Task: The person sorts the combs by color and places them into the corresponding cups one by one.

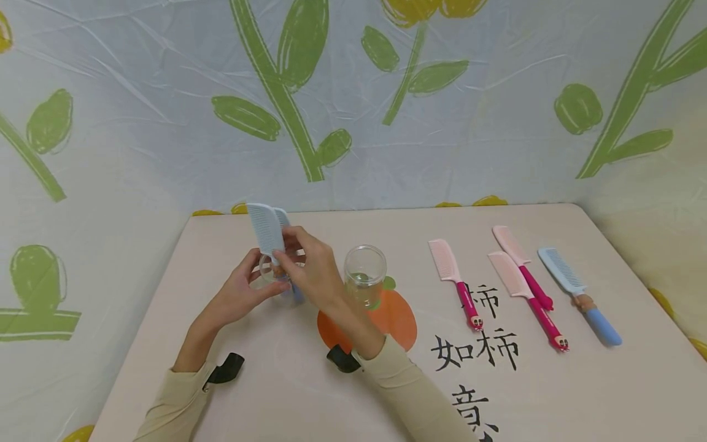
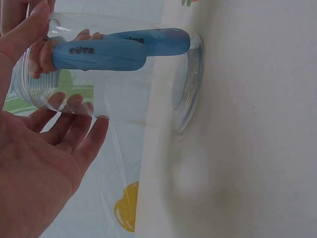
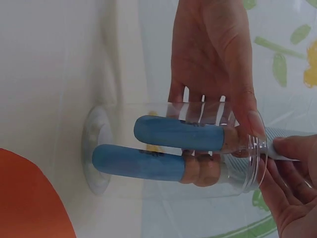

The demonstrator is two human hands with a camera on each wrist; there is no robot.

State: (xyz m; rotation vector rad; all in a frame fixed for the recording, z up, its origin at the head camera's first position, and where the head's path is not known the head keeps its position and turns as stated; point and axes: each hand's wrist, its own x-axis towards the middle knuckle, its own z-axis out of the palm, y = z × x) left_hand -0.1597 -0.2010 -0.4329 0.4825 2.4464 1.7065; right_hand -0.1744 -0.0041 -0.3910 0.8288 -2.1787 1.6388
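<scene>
A creased, flower-printed cloth (image 1: pixel 469 141) backed the pale table (image 1: pixel 276 393). The left hand (image 1: pixel 240 291) curled round a clear, round jar (image 2: pixel 124 89); two blue combs (image 1: pixel 265 227) were handles-down inside, fine-toothed heads above its rim, the right hand (image 1: pixel 315 264) pinching one. Right of that jar stood a second clear jar (image 1: pixel 364 276); farther right lay three pink combs (image 1: pixel 510 273), then a fourth, blue-handled comb (image 1: pixel 581 299).

Soft, diffuse light; dimmer wrist views.
</scene>
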